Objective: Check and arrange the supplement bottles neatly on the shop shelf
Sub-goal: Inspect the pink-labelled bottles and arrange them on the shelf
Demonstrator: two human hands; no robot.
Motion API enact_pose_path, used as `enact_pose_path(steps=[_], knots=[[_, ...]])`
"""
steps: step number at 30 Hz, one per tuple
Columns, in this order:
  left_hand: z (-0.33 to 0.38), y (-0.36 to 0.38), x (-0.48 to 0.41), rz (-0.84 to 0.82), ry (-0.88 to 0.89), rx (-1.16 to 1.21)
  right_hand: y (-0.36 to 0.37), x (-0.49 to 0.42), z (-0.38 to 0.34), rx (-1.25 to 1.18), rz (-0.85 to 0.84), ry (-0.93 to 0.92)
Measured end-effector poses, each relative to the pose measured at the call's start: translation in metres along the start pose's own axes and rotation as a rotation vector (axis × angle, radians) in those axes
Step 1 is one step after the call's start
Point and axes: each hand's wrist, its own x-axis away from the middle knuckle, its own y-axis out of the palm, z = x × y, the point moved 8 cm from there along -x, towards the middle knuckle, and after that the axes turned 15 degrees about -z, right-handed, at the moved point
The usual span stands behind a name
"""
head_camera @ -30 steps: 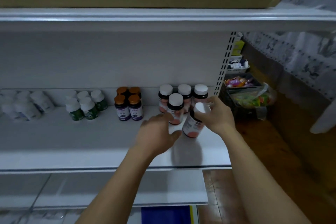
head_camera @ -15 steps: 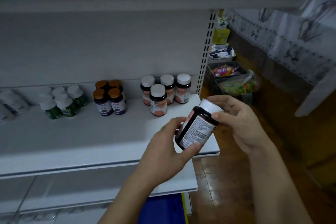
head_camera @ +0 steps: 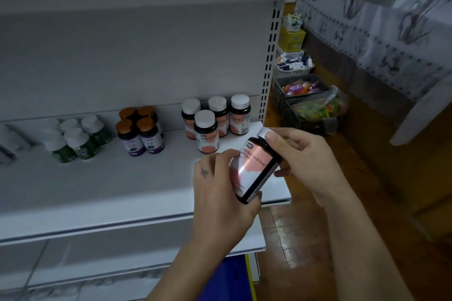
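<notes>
Left hand [head_camera: 220,193] cups base, right hand [head_camera: 300,161] pinches cap of tilted pink-label bottle [head_camera: 254,168]. Risk: slack grip drops it floorward.

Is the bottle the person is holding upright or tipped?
Tipped. The bottle leans, white cap up-right in the right hand, base lower in the left hand.

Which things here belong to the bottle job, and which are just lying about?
Job: held pink-label bottle; four matching bottles on the shelf; orange-capped bottles; green-label bottles.
Lying about: crates of snack packets; yellow boxes; patterned cloth.
</notes>
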Motion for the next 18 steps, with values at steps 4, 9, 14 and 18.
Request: enact_pose_path(steps=[4, 9, 14, 18], knots=[[0.001, 0.001, 0.003, 0.044, 0.032, -0.075, 0.003, -0.002, -0.001, 0.013, 0.016, 0.035], [-0.006, 0.009, -0.007, -0.242, -0.009, 0.108, -0.002, -0.003, 0.001, -0.046, -0.051, 0.019], [0.003, 0.013, -0.006, -0.526, 0.035, 0.302, -0.011, 0.000, 0.000, -0.193, -0.113, -0.057], [0.010, 0.015, -0.006, -0.568, 0.049, 0.383, -0.015, 0.002, 0.000, -0.300, -0.093, -0.111]])
